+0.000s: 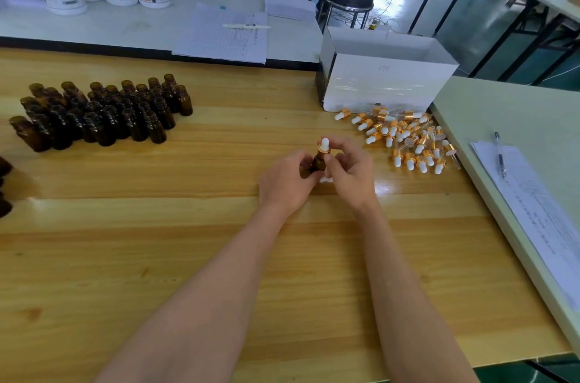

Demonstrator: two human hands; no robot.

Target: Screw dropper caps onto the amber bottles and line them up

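Now left grip (287, 183) holds amber bottle (319, 163) (upright); right grip (351, 169) pinches dropper cap (323, 146).

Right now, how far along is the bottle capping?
Done: no capped row clearly shows. In hand: the left hand holds one small amber glass bottle while the right hand pinches its gold-collared white-bulb dropper cap. Left: the cluster of open amber bottles and pile of loose caps.

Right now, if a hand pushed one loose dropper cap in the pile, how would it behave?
Probably rolls in an arc: the dropper caps lie on their sides, round-collared. The thin clear pipettes look fragile. Small, so likely light.
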